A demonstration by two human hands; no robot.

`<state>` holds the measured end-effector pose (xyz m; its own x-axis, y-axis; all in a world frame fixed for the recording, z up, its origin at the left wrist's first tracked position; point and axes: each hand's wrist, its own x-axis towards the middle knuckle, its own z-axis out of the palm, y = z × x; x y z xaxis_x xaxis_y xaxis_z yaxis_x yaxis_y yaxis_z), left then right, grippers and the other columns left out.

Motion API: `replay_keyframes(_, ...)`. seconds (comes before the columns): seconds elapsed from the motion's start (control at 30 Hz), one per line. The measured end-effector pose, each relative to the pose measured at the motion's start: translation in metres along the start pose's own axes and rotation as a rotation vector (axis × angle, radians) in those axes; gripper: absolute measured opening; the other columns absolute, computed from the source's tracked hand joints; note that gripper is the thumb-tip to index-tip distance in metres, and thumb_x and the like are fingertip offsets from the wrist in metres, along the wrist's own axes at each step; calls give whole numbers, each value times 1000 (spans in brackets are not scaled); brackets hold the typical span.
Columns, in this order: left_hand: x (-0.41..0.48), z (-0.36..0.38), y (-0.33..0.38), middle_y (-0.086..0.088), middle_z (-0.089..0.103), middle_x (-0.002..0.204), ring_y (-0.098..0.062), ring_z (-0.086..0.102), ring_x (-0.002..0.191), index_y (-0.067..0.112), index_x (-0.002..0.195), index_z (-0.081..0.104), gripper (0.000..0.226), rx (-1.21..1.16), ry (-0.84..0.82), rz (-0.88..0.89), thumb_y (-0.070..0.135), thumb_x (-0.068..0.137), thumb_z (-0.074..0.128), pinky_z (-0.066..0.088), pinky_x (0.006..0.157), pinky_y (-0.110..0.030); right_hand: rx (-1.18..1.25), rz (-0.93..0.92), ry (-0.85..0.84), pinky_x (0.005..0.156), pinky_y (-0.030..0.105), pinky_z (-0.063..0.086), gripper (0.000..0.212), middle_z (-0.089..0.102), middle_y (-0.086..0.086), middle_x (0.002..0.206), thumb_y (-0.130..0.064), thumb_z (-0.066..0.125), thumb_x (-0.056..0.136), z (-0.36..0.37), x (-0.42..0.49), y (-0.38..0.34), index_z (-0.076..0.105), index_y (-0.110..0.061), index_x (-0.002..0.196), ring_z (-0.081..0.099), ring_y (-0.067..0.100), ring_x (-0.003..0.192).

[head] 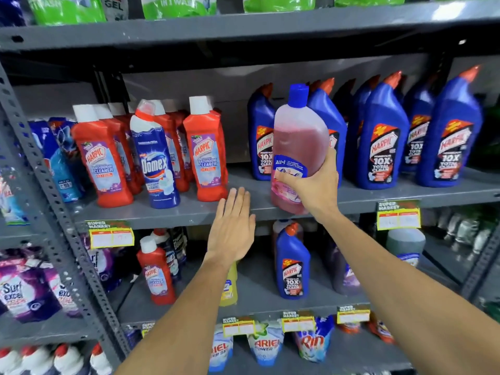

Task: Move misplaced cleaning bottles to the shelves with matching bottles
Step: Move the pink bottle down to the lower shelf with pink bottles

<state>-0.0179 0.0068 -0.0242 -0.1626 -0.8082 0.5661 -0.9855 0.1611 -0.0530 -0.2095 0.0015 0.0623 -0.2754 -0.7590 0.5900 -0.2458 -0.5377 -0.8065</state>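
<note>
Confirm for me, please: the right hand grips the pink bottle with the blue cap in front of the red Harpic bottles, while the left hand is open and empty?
Not quite. In the head view the right hand grips the pink bottle in front of the blue Harpic bottles, not the red ones. The left hand is indeed open and empty.

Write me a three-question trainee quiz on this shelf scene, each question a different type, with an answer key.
1. True or false: the right hand grips the pink bottle around its lower body.
2. Multiple choice: the Domex bottle stands among which bottles? A) blue Harpic B) red Harpic C) green pouches
3. Fill in: the left hand is open and holds ____.

Key
1. True. It holds the bottle at the front of the middle shelf, before the blue Harpic bottles.
2. B, the red Harpic bottles.
3. Nothing; it hovers flat at the shelf edge.
</note>
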Motion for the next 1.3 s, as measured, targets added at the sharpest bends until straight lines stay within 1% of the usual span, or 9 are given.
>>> replay_keyframes(0.13, -36, 8, 21, -15, 17, 162, -28, 5, 151, 6, 151, 25, 61, -27, 77, 55, 36, 99, 40, 18, 120, -48, -8, 1, 99, 94, 36, 56, 90, 61, -9, 119, -39, 95, 55, -21, -29, 8, 42, -27, 127, 63, 14, 111)
replay_keyframes(0.23, -62, 29, 26, -17, 23, 160, -30, 11, 150, 5, 148, 32, 60, -54, 52, 70, 36, 99, 44, 19, 120, -47, 27, 24, 155, 81, 7, 50, 86, 58, -19, 111, -33, 96, 61, -36, -46, 15, 42, -26, 127, 61, -9, 102)
replay_keyframes(0.3, -74, 44, 28, -17, 26, 159, -30, 15, 149, 4, 147, 33, 60, -73, 6, 73, 36, 99, 44, 21, 119, -47, 30, 34, 193, 75, -2, 43, 84, 53, -28, 107, -30, 96, 63, -45, -53, 18, 38, -31, 124, 55, -23, 96)
replay_keyframes(0.47, -90, 88, 36, -17, 29, 158, -30, 20, 148, 2, 149, 28, 66, -123, -182, 10, 44, 98, 35, 23, 119, -47, 8, 105, 295, 87, 24, 57, 92, 61, -15, 113, -28, 98, 57, -55, -71, 50, 44, -14, 130, 65, 3, 103)
replay_keyframes(0.63, -97, 140, 39, -18, 28, 158, -31, 21, 147, 1, 149, 28, 69, -161, -314, -3, 48, 99, 32, 22, 119, -46, -59, 212, 302, 83, 23, 59, 90, 59, -22, 107, -24, 98, 56, -55, -92, 104, 44, -16, 129, 65, -5, 95)
replay_keyframes(0.83, -114, 203, 41, -24, 35, 153, -38, 31, 142, -4, 145, 32, 84, -199, -493, -6, 56, 90, 17, 29, 114, -51, -126, 338, 311, 76, 7, 50, 81, 63, -6, 114, -19, 94, 61, -45, -116, 178, 44, -19, 125, 64, -7, 94)
replay_keyframes(0.93, -126, 230, 42, -23, 30, 155, -38, 26, 144, -4, 147, 28, 86, -210, -598, -17, 58, 89, 15, 25, 116, -52, -166, 401, 306, 69, 3, 45, 75, 61, -15, 102, -20, 92, 63, -41, -132, 212, 44, -22, 122, 60, -18, 81)
replay_keyframes(1.1, -144, 270, 38, -21, 20, 160, -37, 17, 147, -1, 150, 19, 75, -211, -691, -40, 50, 97, 34, 17, 119, -51, -198, 502, 316, 71, 3, 45, 79, 61, -18, 99, -19, 91, 65, -34, -151, 256, 45, -15, 128, 61, -18, 81)
replay_keyframes(1.3, -147, 284, 36, -16, 6, 163, -31, 4, 151, 4, 154, 10, 80, -208, -682, -36, 55, 92, 9, 4, 121, -47, -213, 512, 292, 74, 10, 50, 80, 63, -12, 105, -20, 89, 68, -19, -149, 288, 43, -15, 132, 60, -17, 82)
